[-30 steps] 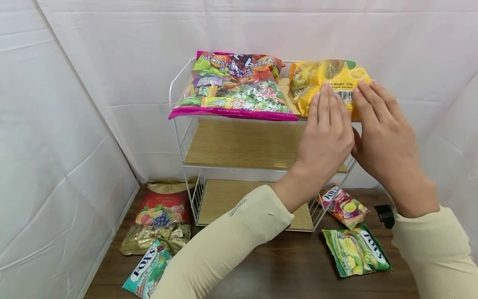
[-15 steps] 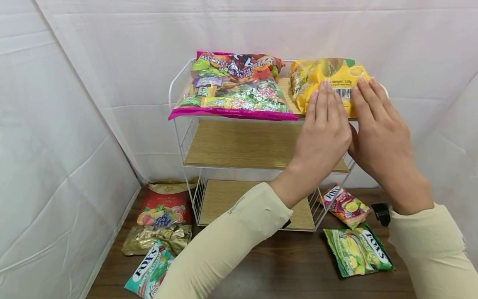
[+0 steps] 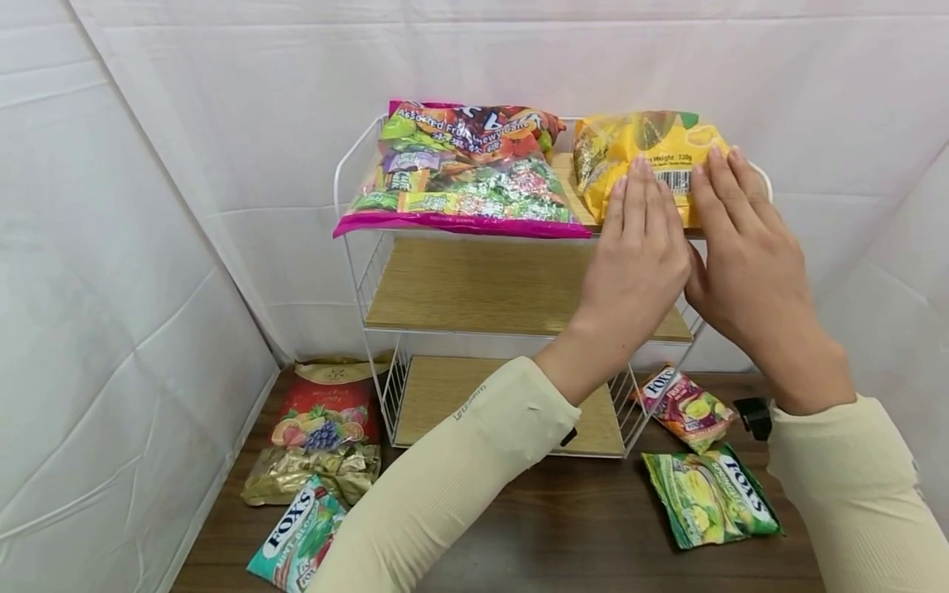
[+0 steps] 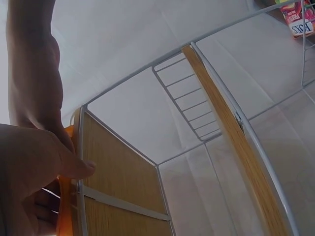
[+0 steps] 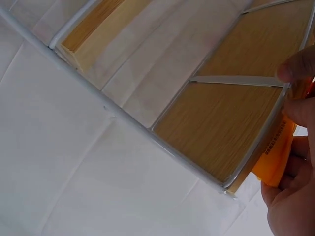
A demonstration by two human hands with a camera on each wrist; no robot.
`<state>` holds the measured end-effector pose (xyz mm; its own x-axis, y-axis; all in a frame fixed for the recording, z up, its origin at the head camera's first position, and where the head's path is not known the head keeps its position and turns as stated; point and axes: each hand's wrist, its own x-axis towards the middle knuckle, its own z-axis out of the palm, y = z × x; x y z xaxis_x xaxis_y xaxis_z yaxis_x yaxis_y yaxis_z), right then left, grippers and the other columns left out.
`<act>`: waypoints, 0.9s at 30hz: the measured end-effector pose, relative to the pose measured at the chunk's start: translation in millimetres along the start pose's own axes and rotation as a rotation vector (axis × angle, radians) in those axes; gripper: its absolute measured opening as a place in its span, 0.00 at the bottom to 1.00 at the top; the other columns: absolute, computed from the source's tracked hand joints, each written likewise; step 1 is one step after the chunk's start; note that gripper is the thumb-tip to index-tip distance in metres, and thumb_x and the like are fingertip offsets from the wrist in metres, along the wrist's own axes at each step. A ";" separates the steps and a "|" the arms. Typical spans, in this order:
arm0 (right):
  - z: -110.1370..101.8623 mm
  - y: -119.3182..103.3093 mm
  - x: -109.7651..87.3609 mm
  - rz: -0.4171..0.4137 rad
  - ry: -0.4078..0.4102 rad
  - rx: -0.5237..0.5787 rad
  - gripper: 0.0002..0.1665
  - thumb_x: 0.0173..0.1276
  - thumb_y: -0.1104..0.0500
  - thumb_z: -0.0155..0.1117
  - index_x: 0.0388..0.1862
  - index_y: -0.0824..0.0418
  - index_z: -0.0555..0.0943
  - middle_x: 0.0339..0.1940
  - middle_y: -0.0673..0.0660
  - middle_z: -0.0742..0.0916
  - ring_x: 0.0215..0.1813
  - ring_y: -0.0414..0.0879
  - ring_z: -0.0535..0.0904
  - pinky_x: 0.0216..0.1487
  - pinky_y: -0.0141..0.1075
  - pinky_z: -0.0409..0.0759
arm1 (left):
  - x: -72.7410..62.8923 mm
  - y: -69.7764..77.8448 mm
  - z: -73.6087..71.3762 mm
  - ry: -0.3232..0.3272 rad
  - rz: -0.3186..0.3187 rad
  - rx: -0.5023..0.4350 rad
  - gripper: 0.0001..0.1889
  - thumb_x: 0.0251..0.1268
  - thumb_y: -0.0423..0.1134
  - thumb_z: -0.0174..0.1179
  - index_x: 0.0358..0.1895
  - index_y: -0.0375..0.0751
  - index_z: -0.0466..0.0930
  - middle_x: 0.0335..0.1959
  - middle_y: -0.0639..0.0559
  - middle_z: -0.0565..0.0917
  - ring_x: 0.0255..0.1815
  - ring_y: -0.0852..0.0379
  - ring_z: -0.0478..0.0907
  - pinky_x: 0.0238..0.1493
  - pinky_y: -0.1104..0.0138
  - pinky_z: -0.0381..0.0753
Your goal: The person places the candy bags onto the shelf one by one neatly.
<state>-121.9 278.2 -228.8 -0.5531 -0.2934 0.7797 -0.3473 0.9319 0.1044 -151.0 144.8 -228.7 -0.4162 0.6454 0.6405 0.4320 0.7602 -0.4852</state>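
A yellow candy bag [image 3: 615,161] marked 320g sits on the right part of the rack's top shelf. My left hand [image 3: 641,247] lies with straight fingers against its front, and my right hand [image 3: 749,255] presses the front right part beside the barcode. The two hands meet near their thumbs. From below, the left wrist view has my left thumb [image 4: 74,164] at the underside of the shelf edge. In the right wrist view, the bag's orange end [image 5: 275,152] shows between the shelf edge and my right hand [image 5: 295,172]. A pink-edged bag of fruit chewy candy [image 3: 460,169] lies to the left.
The white wire rack [image 3: 368,329] has wooden shelves. At its left on the dark table [image 3: 504,527] lie a red-gold candy bag [image 3: 326,420] and a teal Fox's bag [image 3: 300,531]. A purple Fox's bag [image 3: 689,412] and a green one [image 3: 712,498] lie at its right.
Both hands have shifted slightly left and toward the back, and the yellow candy bag has moved a little back with them. The rack's top right corner now shows. Other bags stay put.
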 end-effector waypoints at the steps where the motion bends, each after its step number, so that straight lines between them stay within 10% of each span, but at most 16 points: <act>1: 0.6 0.5 0.1 -0.003 0.001 0.005 0.34 0.64 0.66 0.59 0.68 0.77 0.63 0.71 0.70 0.64 0.75 0.57 0.52 0.73 0.45 0.50 | 0.1 0.0 0.4 0.000 0.001 0.000 0.23 0.76 0.30 0.28 0.66 0.21 0.61 0.66 0.27 0.62 0.70 0.34 0.55 0.68 0.49 0.52; 18: 7.2 7.3 2.6 -0.094 0.000 0.029 0.38 0.59 0.70 0.60 0.68 0.78 0.61 0.71 0.71 0.62 0.75 0.58 0.50 0.73 0.47 0.48 | -3.3 -6.2 13.2 0.066 0.004 0.022 0.24 0.77 0.31 0.25 0.66 0.22 0.63 0.66 0.28 0.64 0.70 0.38 0.59 0.69 0.51 0.54; 27: 8.8 6.1 -2.3 -0.103 -0.031 -0.027 0.40 0.58 0.68 0.62 0.69 0.78 0.60 0.71 0.71 0.62 0.76 0.58 0.48 0.73 0.49 0.46 | -1.9 -5.9 12.9 -0.004 0.037 0.027 0.24 0.77 0.32 0.25 0.68 0.21 0.57 0.68 0.29 0.60 0.71 0.36 0.54 0.70 0.50 0.49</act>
<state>-129.4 282.7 -235.4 -0.5390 -0.3937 0.7446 -0.3829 0.9019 0.1997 -163.1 140.1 -234.7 -0.4034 0.6732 0.6198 0.4251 0.7377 -0.5245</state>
